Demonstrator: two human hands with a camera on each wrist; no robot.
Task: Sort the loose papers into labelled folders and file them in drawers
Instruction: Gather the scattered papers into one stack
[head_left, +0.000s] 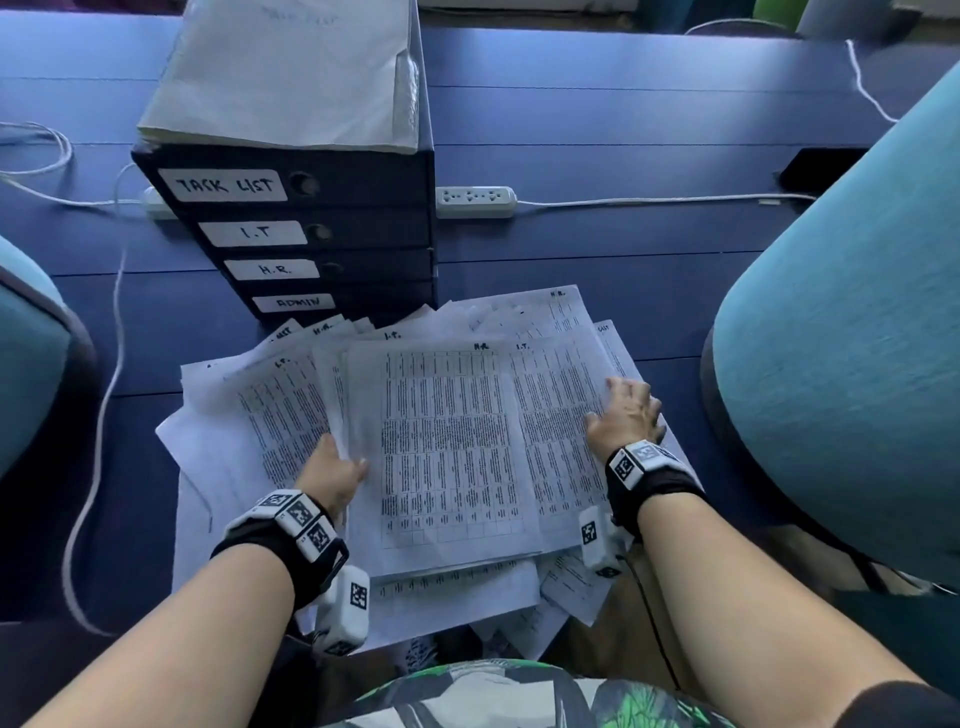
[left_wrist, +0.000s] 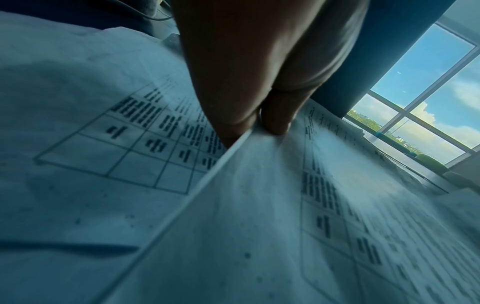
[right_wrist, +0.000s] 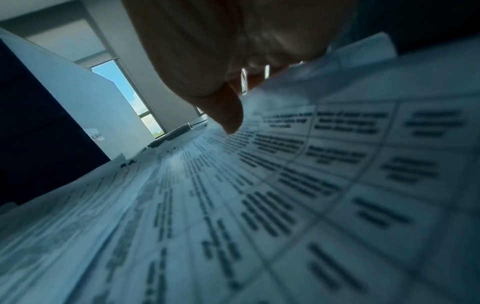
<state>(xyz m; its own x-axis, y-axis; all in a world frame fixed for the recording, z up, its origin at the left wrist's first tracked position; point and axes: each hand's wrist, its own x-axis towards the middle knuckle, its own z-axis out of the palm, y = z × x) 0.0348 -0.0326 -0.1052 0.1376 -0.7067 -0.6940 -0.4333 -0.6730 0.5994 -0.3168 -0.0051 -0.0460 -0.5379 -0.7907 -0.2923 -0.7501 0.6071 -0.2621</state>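
Observation:
A loose pile of printed table sheets (head_left: 561, 415) lies spread on the blue desk (head_left: 597, 130) near its front edge. The sheets carry handwritten headings such as H.R. and I.T. My left hand (head_left: 349, 465) pinches the left edge of the top sheet (head_left: 447, 447), which is headed H.R.; in the left wrist view, thumb and fingers (left_wrist: 275, 123) close on that edge. My right hand (head_left: 626, 410) rests flat with spread fingers on the sheets at the right; its thumb (right_wrist: 230, 119) presses the paper. Behind the pile stands a dark blue drawer unit (head_left: 363, 228) labelled TASK LIST, I.T, H.R. and ADMIN, all drawers closed.
A stack of paper (head_left: 291, 73) lies on top of the drawer unit. A white power strip (head_left: 475, 201) and cables (head_left: 98, 415) run across the desk. Teal chair backs stand at the right (head_left: 857, 338) and left (head_left: 26, 353). Some sheets overhang the desk's front edge.

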